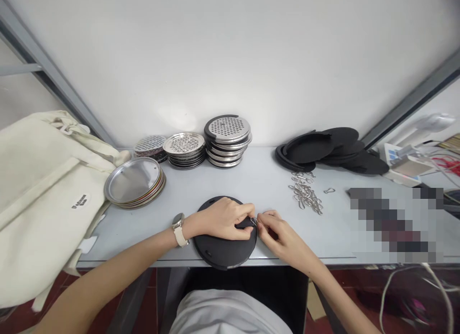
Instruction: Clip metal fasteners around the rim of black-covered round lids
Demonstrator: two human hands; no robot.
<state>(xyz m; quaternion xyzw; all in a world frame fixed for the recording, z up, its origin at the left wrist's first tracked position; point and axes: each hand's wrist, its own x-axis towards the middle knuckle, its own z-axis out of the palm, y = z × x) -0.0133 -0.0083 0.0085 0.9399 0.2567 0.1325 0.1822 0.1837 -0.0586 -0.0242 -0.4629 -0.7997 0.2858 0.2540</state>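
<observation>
A black round disc (226, 252) with small holes lies flat at the front edge of the table, slightly overhanging it. My left hand (228, 219), with a watch at the wrist, rests across the disc, thumb and fingers closed on its right rim. Just to the right, my right hand (282, 236) pinches a small wire clip (254, 221) against that rim. Whether the clip passes through a hole there is hidden by the fingers. Loose metal clips (305, 195) lie in a pile farther right, with a single clip (329, 190) apart from them.
Along the back stand stacks of perforated metal discs (229, 128), (184, 144). Plain metal plates (134, 178) are stacked at left beside a cream bag (46, 195). More black discs (312, 147) are heaped at back right, near a power strip (395, 161) and cables.
</observation>
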